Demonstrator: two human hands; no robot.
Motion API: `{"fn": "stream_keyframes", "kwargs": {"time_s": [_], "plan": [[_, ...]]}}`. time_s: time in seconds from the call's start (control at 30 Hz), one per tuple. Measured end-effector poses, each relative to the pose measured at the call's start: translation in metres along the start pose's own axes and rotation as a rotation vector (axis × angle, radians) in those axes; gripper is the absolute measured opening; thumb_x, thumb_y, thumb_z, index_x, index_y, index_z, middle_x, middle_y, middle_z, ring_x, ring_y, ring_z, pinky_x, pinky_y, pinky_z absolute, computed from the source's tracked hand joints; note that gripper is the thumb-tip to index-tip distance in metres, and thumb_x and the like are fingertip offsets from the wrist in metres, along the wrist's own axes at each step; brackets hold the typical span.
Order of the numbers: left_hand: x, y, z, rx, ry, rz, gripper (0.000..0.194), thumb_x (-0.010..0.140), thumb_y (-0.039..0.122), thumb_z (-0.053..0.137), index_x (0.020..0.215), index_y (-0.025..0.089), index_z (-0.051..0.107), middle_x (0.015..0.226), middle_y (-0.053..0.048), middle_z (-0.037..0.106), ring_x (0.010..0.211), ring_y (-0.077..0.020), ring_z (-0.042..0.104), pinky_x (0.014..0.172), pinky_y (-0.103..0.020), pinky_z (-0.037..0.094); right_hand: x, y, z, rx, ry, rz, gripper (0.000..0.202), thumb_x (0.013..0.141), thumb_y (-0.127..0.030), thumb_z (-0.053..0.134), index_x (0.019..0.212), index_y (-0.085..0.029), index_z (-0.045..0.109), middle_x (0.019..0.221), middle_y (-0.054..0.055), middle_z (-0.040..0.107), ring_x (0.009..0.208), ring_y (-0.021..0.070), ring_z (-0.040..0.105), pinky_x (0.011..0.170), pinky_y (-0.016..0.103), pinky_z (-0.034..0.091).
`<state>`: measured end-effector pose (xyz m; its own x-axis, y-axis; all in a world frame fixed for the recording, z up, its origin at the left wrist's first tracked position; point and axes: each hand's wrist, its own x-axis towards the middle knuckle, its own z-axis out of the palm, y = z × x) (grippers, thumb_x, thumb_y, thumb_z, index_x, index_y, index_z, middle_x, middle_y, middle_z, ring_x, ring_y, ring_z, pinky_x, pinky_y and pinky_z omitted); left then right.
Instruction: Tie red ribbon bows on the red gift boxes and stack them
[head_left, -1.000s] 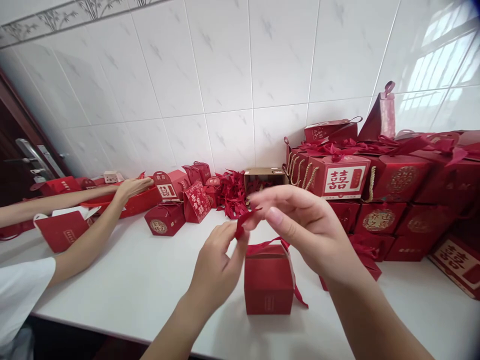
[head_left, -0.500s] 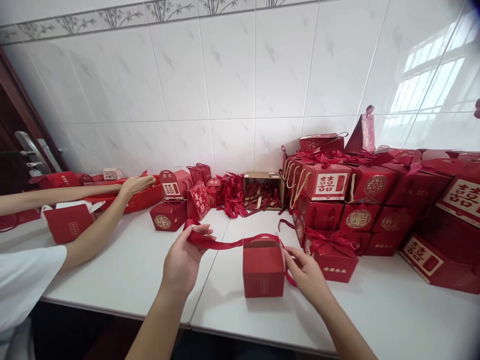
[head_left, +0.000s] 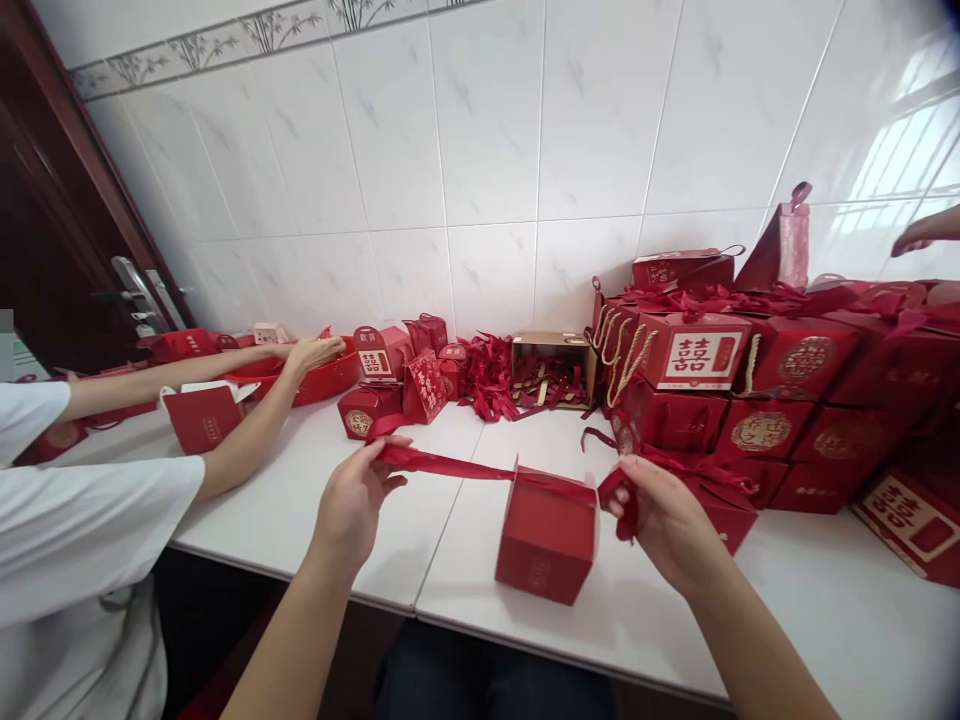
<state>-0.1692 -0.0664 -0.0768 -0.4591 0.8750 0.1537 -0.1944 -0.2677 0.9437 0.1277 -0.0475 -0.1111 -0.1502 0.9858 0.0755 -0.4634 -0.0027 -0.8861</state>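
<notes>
A red gift box (head_left: 547, 535) with raised side flaps stands on the white table in front of me. A red ribbon (head_left: 450, 465) stretches across its top, between the flaps. My left hand (head_left: 352, 500), left of the box, pinches one end of the ribbon between thumb and fingers. At the box's right side, my right hand (head_left: 660, 510) is closed on the other part of the ribbon, which bunches around its fingers. The ribbon looks fairly taut from hand to box. The far side of the box is hidden.
Stacked red boxes (head_left: 769, 425) fill the right side. Loose red ribbons (head_left: 489, 375) lie near an open carton (head_left: 551, 340) by the wall. At left a co-worker's arms (head_left: 251, 430) reach into a red basin (head_left: 330, 375). Another person's hand (head_left: 926, 232) enters at far right.
My right hand has pulled the ribbon to the right, drawing it straighter across the box. The box has turned slightly. The camera view has shifted, and another hand has appeared at far right.
</notes>
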Motion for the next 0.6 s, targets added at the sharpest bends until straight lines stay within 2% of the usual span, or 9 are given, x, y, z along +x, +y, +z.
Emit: {"fn": "stream_keyframes", "kwargs": {"time_s": [0.17,0.3,0.47,0.53,0.6], "plan": [[-0.005,-0.025,0.015,0.056,-0.084,-0.118,0.033,0.068,0.044,0.063,0.078,0.014,0.071,0.073,-0.005,0.068,0.065,-0.0161,0.06,0.057,-0.024,0.044,0.005,-0.024,-0.001,0.031,0.015,-0.062,0.027,0.071,-0.041,0.074,0.068,-0.018,0.06,0.06,-0.001,0.057,0.06,0.0117,0.059,0.058,0.021,0.05],[-0.013,-0.034,0.03,0.08,-0.16,-0.163,0.042,0.072,0.049,0.061,0.085,0.011,0.072,0.07,-0.007,0.067,0.066,-0.0182,0.061,0.06,-0.026,0.044,0.006,-0.043,-0.003,-0.02,0.031,-0.105,0.027,0.068,-0.041,0.077,0.067,-0.018,0.063,0.057,-0.001,0.057,0.058,0.0127,0.06,0.051,0.02,0.048],[-0.018,-0.024,0.053,0.102,-0.283,-0.117,0.043,0.078,0.05,0.058,0.097,0.014,0.072,0.085,-0.009,0.07,0.077,-0.0182,0.061,0.065,-0.025,0.044,0.009,-0.061,-0.009,-0.026,0.048,-0.244,0.022,0.067,-0.038,0.078,0.066,-0.018,0.067,0.06,-0.002,0.058,0.056,0.0084,0.054,0.052,0.017,0.048],[-0.019,-0.015,0.061,0.109,-0.298,-0.063,0.044,0.08,0.052,0.057,0.097,0.015,0.073,0.091,-0.009,0.07,0.083,-0.0191,0.06,0.067,-0.026,0.045,0.01,-0.065,-0.01,-0.016,0.05,-0.279,0.02,0.067,-0.037,0.078,0.07,-0.019,0.07,0.069,-0.001,0.063,0.064,0.0095,0.058,0.059,0.017,0.051],[-0.019,-0.005,0.067,0.125,-0.301,-0.002,0.043,0.08,0.053,0.058,0.095,0.016,0.073,0.093,-0.009,0.07,0.087,-0.0202,0.059,0.069,-0.027,0.045,0.01,-0.069,-0.007,0.021,0.061,-0.254,0.02,0.067,-0.037,0.078,0.076,-0.02,0.072,0.08,0.0,0.068,0.075,0.0119,0.062,0.067,0.018,0.053]]}}
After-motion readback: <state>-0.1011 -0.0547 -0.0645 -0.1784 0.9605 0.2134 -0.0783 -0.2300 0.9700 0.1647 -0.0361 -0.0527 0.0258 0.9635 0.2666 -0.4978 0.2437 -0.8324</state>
